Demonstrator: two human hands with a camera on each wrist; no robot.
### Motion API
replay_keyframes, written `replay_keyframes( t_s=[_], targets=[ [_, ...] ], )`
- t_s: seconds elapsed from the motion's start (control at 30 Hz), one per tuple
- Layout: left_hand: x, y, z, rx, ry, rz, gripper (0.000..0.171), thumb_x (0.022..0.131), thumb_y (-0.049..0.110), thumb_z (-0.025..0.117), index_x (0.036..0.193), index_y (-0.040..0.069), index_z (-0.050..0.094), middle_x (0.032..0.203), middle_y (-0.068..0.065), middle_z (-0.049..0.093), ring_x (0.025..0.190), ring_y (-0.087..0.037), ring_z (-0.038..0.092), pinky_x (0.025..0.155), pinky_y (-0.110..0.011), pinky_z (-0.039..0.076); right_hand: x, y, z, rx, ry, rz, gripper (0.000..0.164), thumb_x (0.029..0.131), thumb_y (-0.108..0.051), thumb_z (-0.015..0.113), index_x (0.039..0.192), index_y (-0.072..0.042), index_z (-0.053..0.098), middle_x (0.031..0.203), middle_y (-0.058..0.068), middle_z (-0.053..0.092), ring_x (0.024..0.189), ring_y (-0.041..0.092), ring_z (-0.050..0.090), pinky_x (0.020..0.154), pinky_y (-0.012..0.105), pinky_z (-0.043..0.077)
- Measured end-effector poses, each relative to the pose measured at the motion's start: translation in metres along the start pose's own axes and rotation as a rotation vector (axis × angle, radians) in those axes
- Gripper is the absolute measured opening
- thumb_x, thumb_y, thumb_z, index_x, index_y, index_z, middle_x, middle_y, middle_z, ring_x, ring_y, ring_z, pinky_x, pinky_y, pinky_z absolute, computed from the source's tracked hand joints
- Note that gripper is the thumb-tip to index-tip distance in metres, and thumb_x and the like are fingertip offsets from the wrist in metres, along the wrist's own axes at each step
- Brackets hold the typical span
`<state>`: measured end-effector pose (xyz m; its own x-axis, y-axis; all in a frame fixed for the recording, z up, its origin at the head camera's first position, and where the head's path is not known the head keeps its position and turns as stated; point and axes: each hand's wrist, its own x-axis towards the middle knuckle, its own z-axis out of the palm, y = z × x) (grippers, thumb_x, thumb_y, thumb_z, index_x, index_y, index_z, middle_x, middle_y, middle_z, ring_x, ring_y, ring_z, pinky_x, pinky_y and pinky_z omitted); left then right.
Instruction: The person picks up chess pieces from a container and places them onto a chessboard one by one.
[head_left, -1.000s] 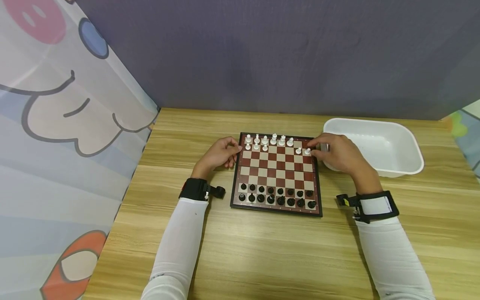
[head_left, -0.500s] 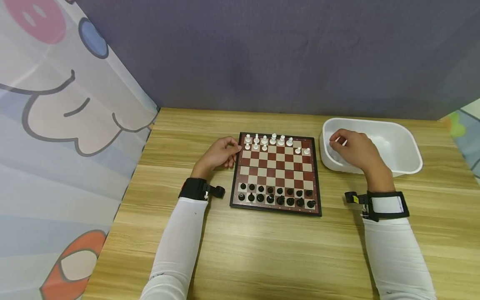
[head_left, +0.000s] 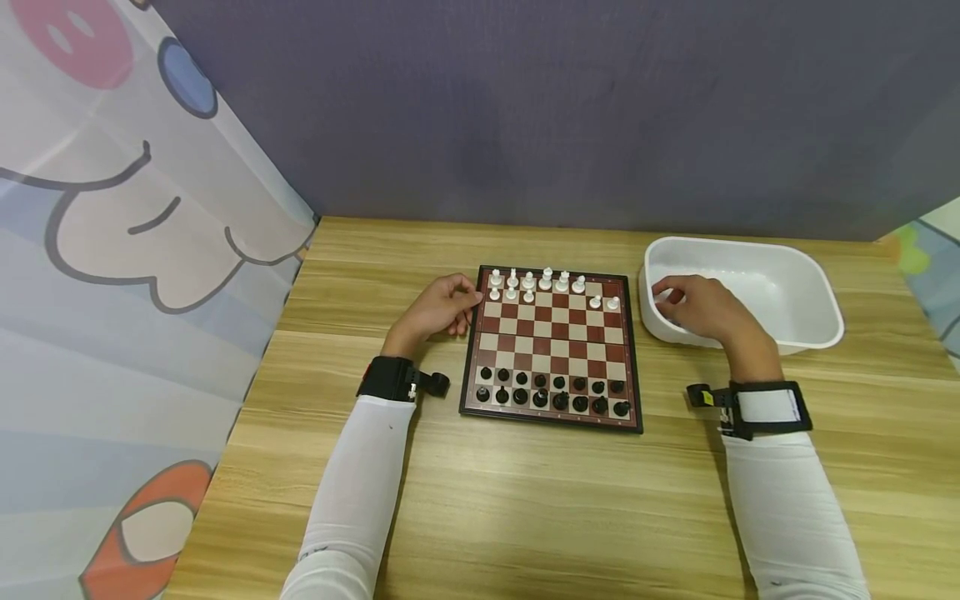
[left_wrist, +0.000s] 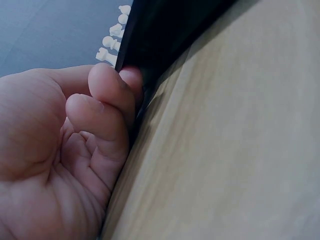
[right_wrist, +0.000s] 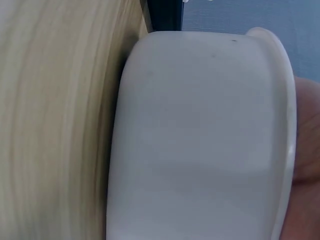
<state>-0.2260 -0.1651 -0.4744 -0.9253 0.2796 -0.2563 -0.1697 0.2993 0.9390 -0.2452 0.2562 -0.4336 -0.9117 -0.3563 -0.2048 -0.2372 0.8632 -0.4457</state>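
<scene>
A folding chessboard (head_left: 555, 337) lies open on the table, white pieces (head_left: 546, 279) along its far side and two rows of black pieces (head_left: 540, 397) along the near side. White pawns stand in the second row, with a gap between the left three and the right two. My left hand (head_left: 442, 307) holds the board's left edge, its fingers curled against the dark rim in the left wrist view. My right hand (head_left: 708, 312) reaches over the near wall into the left end of a white plastic tub (head_left: 810, 292). Its fingertips are partly hidden there, so I cannot tell whether they hold something.
The wooden table (head_left: 540, 508) reaches back to a grey-purple panel (head_left: 555, 117). A cartoon-printed cloth (head_left: 135, 333) hangs along the left side. The tub stands close to the board's right edge.
My right hand has left the far right corner of the board, where it was at a white pawn, and moved right into the tub. That pawn stands released. The left hand stays put.
</scene>
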Motion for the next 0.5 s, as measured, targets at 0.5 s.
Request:
replay_keyframes(
  t_s=[0.5],
  targets=[
    [0.0008, -0.0014, -0.0003, -0.003, -0.003, -0.002, 0.015, 0.105, 0.019, 0.059, 0.108, 0.005, 0.058, 0.068, -0.004, 0.058, 0.047, -0.012, 0.054, 0.042, -0.021, 0.043, 0.0063, 0.0047, 0.001, -0.001, -0.022, -0.006, 0.018, 0.096, -0.011, 0.055, 0.105, -0.004, 0.069, 0.097, 0.019, 0.067, 0.083, 0.03, 0.058, 0.071, 0.037, 0.044]
  ],
)
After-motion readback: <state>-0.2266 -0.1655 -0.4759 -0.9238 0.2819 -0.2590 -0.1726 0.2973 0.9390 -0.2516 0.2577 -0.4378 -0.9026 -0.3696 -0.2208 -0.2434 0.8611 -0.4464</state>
